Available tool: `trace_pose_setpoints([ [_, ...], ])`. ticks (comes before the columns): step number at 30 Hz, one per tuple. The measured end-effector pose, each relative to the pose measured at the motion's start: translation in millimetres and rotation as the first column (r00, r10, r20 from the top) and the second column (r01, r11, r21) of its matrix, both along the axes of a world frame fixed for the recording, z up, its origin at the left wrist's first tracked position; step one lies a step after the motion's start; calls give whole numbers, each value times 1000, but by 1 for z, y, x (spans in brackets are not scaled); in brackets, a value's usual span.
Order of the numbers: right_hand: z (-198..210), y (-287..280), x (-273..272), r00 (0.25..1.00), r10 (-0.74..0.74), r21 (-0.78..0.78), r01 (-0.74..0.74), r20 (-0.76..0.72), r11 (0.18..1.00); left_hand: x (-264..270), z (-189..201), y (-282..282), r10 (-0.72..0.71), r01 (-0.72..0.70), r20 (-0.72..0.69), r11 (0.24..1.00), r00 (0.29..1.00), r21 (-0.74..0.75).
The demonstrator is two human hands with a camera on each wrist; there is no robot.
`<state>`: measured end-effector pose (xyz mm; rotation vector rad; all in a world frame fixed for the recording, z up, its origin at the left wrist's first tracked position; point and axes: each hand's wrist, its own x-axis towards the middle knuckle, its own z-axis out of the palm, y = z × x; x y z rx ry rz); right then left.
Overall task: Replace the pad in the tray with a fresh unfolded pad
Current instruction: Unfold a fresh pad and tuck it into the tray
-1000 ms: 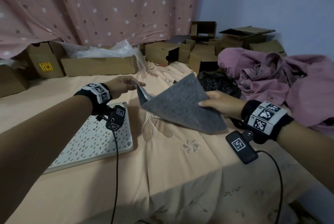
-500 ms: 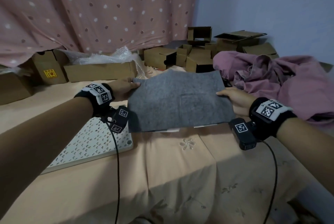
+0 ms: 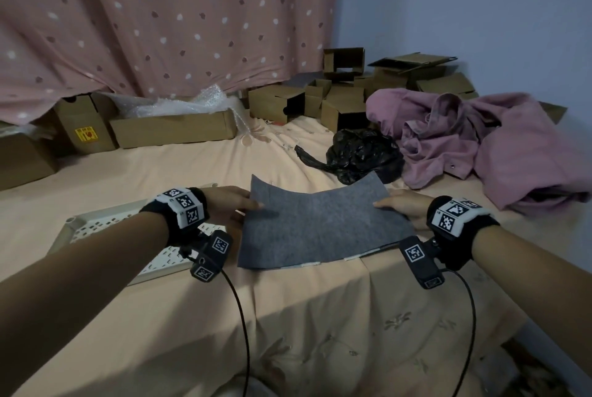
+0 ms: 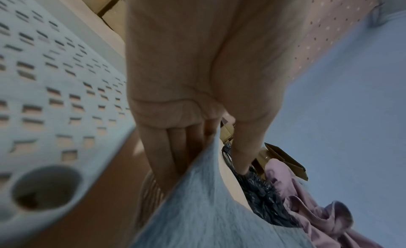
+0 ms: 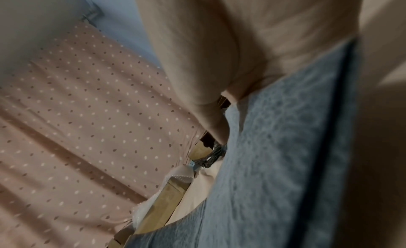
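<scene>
On the left hand [image 3: 229, 204], the thumb lies on top of the flat grey felt pad [image 3: 320, 223] while the fingers [image 4: 173, 147] run straight beneath its edge, so the sheet is pinched at its left side. On the right hand [image 3: 402, 206], the thumb rests on the pad's upper face at the right edge; the right wrist view shows the palm against the felt, but how the remaining fingers lie under it cannot be told. Between the two hands the grey pad hangs spread open, sagging slightly in the middle, its far corners raised. A thin pale strip shows under its near edge.

Just left of the pad, under the left wrist, lies the white perforated plastic tray [image 3: 96, 230], resting on the peach embroidered bedsheet [image 3: 320, 316]. Beyond the pad sits a crumpled black plastic bag [image 3: 362, 153], and to the right of that a heap of mauve cloth [image 3: 480, 140]. Farther back from the pad, brown cardboard boxes [image 3: 173, 129] line the foot of a pink dotted curtain [image 3: 160, 12].
</scene>
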<state>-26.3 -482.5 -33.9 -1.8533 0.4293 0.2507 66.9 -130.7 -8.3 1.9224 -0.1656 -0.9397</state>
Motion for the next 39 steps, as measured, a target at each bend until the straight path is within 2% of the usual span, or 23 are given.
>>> trace_pose_setpoints([
  [4, -5, 3, 8, 1000, -2, -144, 3, 10, 990, -13, -9, -8, 52, -52, 29, 999, 998, -5],
  [7, -4, 8, 9, 999, -16, -197, 24, 41, 980, -18, -14, -14, 66, -67, 160, 998, 985, 0],
  [9, 1, 9, 7, 997, -26, -200, 41, 77, 979, -19, -11, -13, 131, -118, 247, 991, 960, -66],
  [12, 10, 10, 7, 990, -24, -196, 51, 137, 979, -20, -1, -4, 231, -181, 270, 964, 935, -196],
  [16, 22, 26, 15, 965, -98, -40, 111, 243, 993, -24, 17, 22, 291, -204, 261, 926, 920, -317],
  [18, 30, 42, 20, 963, -90, 21, 87, 254, 996, -27, 27, 40, 313, -210, 268, 912, 911, -353],
  [22, 47, 84, 38, 955, -28, 46, 15, 295, 999, -33, 45, 87, 388, -268, 263, 879, 884, -395],
  [28, 60, 165, 63, 956, 79, -21, -77, 282, 997, -40, 54, 169, 499, -374, 293, 841, 816, -392],
  [34, 39, 233, 104, 948, 190, -127, -162, 255, 979, -43, 48, 235, 622, -536, 309, 780, 720, -322],
  [39, 30, 280, 106, 946, 248, -138, -223, 208, 965, -48, 38, 270, 643, -595, 286, 766, 711, -243],
])
